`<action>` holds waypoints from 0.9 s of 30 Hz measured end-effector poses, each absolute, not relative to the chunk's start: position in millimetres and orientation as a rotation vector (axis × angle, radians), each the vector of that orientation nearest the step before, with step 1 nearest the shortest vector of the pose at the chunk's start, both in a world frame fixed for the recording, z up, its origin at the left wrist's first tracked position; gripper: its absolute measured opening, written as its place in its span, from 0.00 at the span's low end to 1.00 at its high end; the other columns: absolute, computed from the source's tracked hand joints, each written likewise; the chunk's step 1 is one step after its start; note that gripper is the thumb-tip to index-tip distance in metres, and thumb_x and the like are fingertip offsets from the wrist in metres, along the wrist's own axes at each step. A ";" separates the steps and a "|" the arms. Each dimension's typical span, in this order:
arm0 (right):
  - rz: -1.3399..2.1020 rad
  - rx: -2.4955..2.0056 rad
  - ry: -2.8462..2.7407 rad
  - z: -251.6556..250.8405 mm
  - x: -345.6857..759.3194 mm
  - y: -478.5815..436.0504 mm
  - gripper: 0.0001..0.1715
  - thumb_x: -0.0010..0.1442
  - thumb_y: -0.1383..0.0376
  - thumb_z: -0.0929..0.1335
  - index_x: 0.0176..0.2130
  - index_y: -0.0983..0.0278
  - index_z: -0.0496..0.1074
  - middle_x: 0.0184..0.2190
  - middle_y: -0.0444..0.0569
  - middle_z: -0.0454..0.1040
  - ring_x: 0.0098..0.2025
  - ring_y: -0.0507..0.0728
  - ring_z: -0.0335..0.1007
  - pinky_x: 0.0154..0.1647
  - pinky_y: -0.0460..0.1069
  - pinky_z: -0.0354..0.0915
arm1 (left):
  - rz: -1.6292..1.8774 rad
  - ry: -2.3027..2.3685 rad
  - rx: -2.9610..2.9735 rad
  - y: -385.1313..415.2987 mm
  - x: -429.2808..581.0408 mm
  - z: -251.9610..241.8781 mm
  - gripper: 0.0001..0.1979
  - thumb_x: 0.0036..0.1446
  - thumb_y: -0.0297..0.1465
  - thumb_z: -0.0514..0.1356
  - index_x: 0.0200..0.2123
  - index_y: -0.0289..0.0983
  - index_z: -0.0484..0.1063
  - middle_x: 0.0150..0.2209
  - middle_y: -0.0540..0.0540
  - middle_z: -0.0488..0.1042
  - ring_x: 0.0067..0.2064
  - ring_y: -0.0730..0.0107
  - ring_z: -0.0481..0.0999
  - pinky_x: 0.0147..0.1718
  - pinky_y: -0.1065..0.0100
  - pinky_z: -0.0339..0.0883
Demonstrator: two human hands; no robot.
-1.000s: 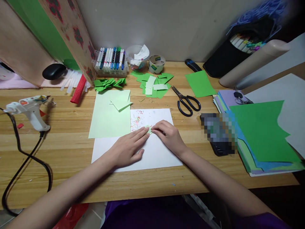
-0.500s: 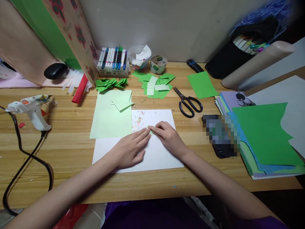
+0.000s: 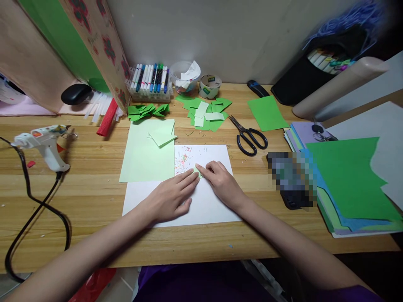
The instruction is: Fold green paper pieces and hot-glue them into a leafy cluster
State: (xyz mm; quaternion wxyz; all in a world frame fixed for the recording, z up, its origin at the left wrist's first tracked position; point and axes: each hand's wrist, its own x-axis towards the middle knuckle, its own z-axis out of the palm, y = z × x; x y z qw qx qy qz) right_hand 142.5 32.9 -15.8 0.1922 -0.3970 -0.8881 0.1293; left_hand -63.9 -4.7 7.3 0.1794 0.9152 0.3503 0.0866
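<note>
Pale green paper piece (image 3: 196,170), small and mostly covered by fingertips, lay on a smooth white sheet (image 3: 208,205) in the head view, just beside a patch of coloured specks. The left hand (image 3: 173,196) lay palm down with its fingers stretched out, their tips on the paper, grasping nothing. The right hand (image 3: 220,178) had its index finger extended onto the piece and its other fingers curled; whether the thumb pinched any of it could not be made out.

Along the wall, a clear plastic box (image 3: 147,96) held a row of markers (image 3: 150,79) with white, blue and green barrels. Next to it, a round transparent bowl (image 3: 176,76) contained a crumpled white scrap (image 3: 190,71) and some reddish bits. Toward the right, a tilted black pouch (image 3: 288,77) held pens (image 3: 324,62), packed close together.

A larger pale green sheet (image 3: 146,163) overlapped the white one and bore a folded pale piece (image 3: 161,139). Beyond lay a heap of flat bright green cuttings (image 3: 215,125) and a cluster of creased green pieces (image 3: 141,112). Black-handled scissors (image 3: 242,129) rested, blades slightly parted, on the grained wooden tabletop (image 3: 94,184).
</note>
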 end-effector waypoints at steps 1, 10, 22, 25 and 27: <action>0.365 -1.123 -2.500 -15.4 142.1 32.6 0.22 0.64 0.69 0.56 0.55 0.59 0.62 0.34 0.52 0.65 0.37 0.57 0.58 0.37 0.51 0.63 | 0.260 0.994 2.578 -4.3 -63.9 8.3 0.26 0.55 0.30 0.49 0.58 0.30 0.54 0.61 0.37 0.55 0.63 0.56 0.48 0.59 0.57 0.52; 0.584 -0.974 -2.454 -1.2 146.8 40.0 0.22 0.60 0.66 0.62 0.54 0.59 0.64 0.40 0.53 0.65 0.42 0.58 0.61 0.42 0.54 0.64 | 0.357 0.880 2.667 34.5 -67.1 17.0 0.12 0.60 0.26 0.48 0.44 0.34 0.67 0.40 0.41 0.73 0.40 0.67 0.73 0.35 0.67 0.68; 1.300 -1.051 -1.873 4.4 149.9 60.5 0.06 0.55 0.63 0.67 0.30 0.63 0.71 0.30 0.47 0.71 0.33 0.53 0.66 0.36 0.50 0.63 | 0.678 0.862 2.295 49.2 -67.5 15.8 0.16 0.53 0.33 0.59 0.46 0.36 0.69 0.41 0.42 0.73 0.41 0.67 0.72 0.39 0.64 0.68; 1.554 -1.065 -1.579 6.5 151.2 65.0 0.10 0.52 0.59 0.69 0.30 0.65 0.70 0.27 0.45 0.70 0.29 0.51 0.64 0.32 0.47 0.62 | 0.849 1.045 1.886 49.9 -56.3 19.1 0.14 0.50 0.35 0.61 0.40 0.36 0.72 0.38 0.42 0.75 0.38 0.67 0.74 0.38 0.63 0.69; 1.648 -1.043 -1.422 6.0 151.3 66.5 0.12 0.51 0.58 0.70 0.29 0.65 0.69 0.26 0.43 0.69 0.27 0.49 0.63 0.31 0.46 0.61 | 0.942 1.134 1.560 51.3 -44.7 21.5 0.14 0.49 0.36 0.62 0.37 0.33 0.74 0.36 0.42 0.76 0.35 0.67 0.75 0.36 0.64 0.70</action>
